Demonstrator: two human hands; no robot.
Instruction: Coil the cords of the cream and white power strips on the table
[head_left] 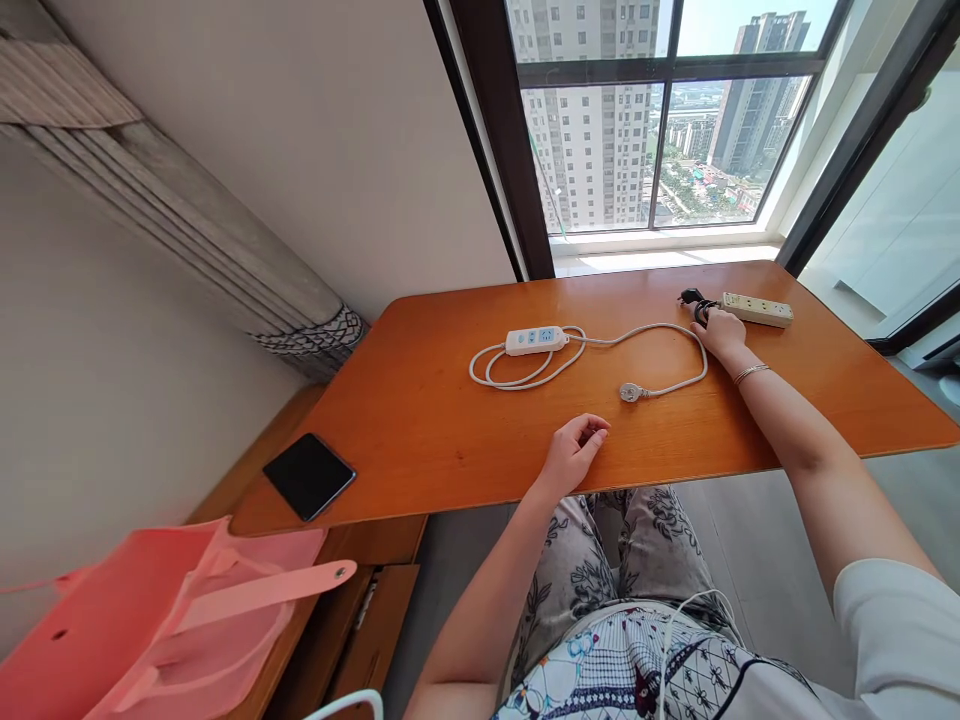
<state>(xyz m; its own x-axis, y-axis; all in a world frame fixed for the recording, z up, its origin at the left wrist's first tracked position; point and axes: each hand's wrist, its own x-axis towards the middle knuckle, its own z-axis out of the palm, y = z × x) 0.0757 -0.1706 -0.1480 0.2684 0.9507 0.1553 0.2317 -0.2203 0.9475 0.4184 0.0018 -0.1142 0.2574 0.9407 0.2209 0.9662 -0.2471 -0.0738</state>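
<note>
My right hand (721, 332) reaches to the far right of the table, its fingers closed around the bundled black cord (703, 308) of a cream power strip (757, 309). The cord's black plug (690, 296) sticks out just beyond the fingertips. My left hand (576, 452) rests at the table's near edge, fingers loosely curled in, with nothing visible in them. Between the hands and the window lies a white power strip (535, 340), its white cable (517, 385) looped around it. That cable runs right and bends back to a round plug (631, 393).
The brown wooden table (450, 450) has angled corners. A black tablet (310, 476) lies near its left edge. Below that side sits a pink plastic container (172, 600) with a strap. Behind the table are a window (667, 150) and a tied curtain (225, 250).
</note>
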